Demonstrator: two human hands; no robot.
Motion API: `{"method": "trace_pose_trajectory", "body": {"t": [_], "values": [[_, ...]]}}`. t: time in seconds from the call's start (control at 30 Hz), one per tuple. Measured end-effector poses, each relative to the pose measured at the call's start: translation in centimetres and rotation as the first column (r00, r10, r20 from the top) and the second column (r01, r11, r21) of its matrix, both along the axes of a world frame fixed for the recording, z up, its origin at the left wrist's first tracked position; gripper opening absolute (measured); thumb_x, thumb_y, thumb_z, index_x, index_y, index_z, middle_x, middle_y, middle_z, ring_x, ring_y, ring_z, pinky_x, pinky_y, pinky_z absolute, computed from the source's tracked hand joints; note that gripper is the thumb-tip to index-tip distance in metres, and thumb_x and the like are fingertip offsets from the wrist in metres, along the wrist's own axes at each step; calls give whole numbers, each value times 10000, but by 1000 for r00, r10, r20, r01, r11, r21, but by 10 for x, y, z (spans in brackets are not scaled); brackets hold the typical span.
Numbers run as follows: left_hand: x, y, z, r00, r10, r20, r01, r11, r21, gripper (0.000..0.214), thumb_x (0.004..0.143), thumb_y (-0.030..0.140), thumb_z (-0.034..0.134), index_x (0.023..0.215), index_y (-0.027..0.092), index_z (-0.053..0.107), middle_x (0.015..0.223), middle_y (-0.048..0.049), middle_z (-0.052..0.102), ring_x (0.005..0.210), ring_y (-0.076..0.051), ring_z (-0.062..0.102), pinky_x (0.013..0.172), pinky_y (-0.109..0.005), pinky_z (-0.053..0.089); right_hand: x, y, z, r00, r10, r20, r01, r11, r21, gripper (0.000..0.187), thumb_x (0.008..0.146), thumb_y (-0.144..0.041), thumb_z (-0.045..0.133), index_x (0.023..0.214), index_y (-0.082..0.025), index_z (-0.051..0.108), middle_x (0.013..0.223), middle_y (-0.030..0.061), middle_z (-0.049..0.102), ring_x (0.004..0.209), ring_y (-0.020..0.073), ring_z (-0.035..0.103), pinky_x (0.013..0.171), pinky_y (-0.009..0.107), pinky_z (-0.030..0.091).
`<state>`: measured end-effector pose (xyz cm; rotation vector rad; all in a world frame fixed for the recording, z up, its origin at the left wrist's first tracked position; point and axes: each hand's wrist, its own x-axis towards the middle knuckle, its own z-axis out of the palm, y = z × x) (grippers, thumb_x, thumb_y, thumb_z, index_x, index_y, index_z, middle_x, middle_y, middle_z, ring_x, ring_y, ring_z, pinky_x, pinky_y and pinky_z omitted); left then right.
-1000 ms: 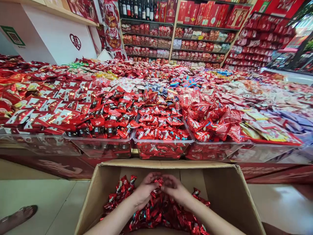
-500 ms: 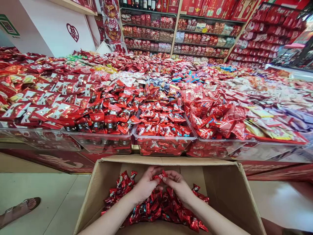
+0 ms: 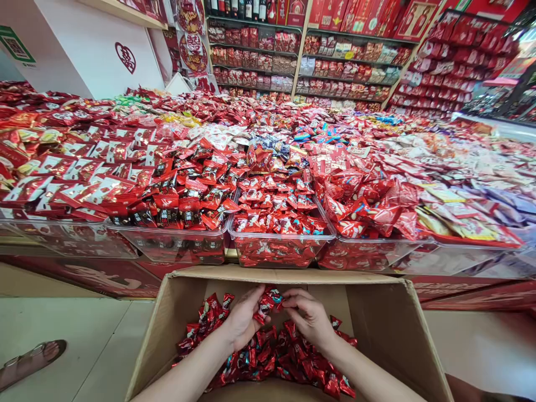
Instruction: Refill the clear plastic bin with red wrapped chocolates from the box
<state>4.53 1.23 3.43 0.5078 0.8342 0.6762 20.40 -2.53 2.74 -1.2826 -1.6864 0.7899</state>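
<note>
Both hands reach into an open cardboard box (image 3: 389, 329) holding a heap of small red-wrapped candies (image 3: 288, 360). My left hand (image 3: 243, 321) and my right hand (image 3: 310, 318) are cupped together, fingers curled round a bunch of the red candies (image 3: 270, 300) lifted a little above the heap. Straight ahead of the box stands a clear plastic tray (image 3: 280, 251) filled with similar red candies.
A long display counter carries many clear trays (image 3: 167, 248) heaped with red, gold and purple wrapped sweets. Shelves of red boxes (image 3: 343, 61) line the back wall. A sandalled foot (image 3: 29, 360) of another person rests on the tiled floor at the lower left.
My hands have gathered candies from the heap and raised them slightly toward the box's far wall. The view has tilted a little downward.
</note>
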Motion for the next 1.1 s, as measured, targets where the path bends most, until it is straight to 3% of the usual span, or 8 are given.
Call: {"method": "trace_pose_trajectory", "body": {"t": [0.13, 0.33, 0.43, 0.53, 0.67, 0.8, 0.97, 1.1], "values": [[0, -1, -1, 994, 8, -113, 5, 994, 109, 205, 622, 265, 615, 782, 155, 548, 716, 15, 567, 613, -75, 496, 506, -180, 363, -2, -1, 2, 999, 22, -26, -23, 999, -47, 158, 711, -133, 441, 738, -187, 586, 892, 68, 562, 864, 161, 518, 748, 285, 406], [1, -6, -10, 993, 68, -100, -58, 993, 99, 173, 590, 194, 638, 644, 160, 476, 643, 38, 558, 605, -81, 499, 587, -223, 406, -14, -1, -10, 942, -134, -309, 6, 924, -383, 285, 675, -239, 531, 938, -176, 441, 888, 57, 546, 815, 153, 528, 718, 281, 431], [2, -9, -8, 996, 23, -87, -16, 996, 83, 166, 597, 172, 625, 618, 165, 461, 588, 50, 539, 568, -79, 488, 576, -227, 404, -14, -1, -11, 971, -101, -218, 15, 930, -367, 210, 684, -249, 520, 868, -171, 456, 806, 31, 547, 738, 138, 525, 653, 249, 433], [1, -8, -1, 1000, 6, -20, -5, 998, 64, 108, 638, 188, 587, 651, 171, 481, 633, 40, 536, 618, -93, 495, 562, -225, 400, -10, -2, 3, 1000, -9, -27, 1, 962, -274, 128, 730, -233, 452, 841, -172, 475, 713, 10, 541, 624, 117, 505, 563, 224, 416], [-3, -6, 7, 1000, 7, 29, -6, 1000, -15, 129, 715, 312, 490, 759, 191, 497, 731, 15, 543, 665, -114, 505, 507, -214, 373, -4, -7, 48, 975, 114, 191, -98, 991, -91, 150, 731, -160, 426, 869, -184, 480, 785, 26, 525, 681, 116, 498, 607, 221, 415], [-7, -5, -1, 1000, -21, 9, 21, 1000, -2, 136, 712, 309, 496, 779, 191, 488, 764, 8, 559, 677, -116, 523, 517, -205, 354, 11, 2, 120, 900, 196, 390, -257, 960, 111, 288, 739, -100, 395, 1000, -209, 447, 966, 60, 481, 886, 130, 461, 749, 235, 399], [-7, -6, -12, 997, -66, -48, 66, 998, 14, 150, 685, 279, 524, 791, 179, 490, 755, -6, 577, 655, -123, 547, 489, -192, 328, 42, 63, 210, 705, -9, 709, -296, 905, 305, 235, 739, -146, 424, 958, -187, 498, 943, 69, 526, 896, 171, 451, 796, 328, 365], [-6, -4, -16, 993, -64, -98, 65, 998, 3, 166, 640, 277, 557, 756, 176, 493, 703, 0, 585, 604, -116, 546, 453, -185, 319, 53, 126, 237, 489, 13, 872, -331, 928, 173, 207, 691, -149, 465, 879, -182, 546, 871, 49, 577, 838, 177, 476, 759, 320, 370]]}}
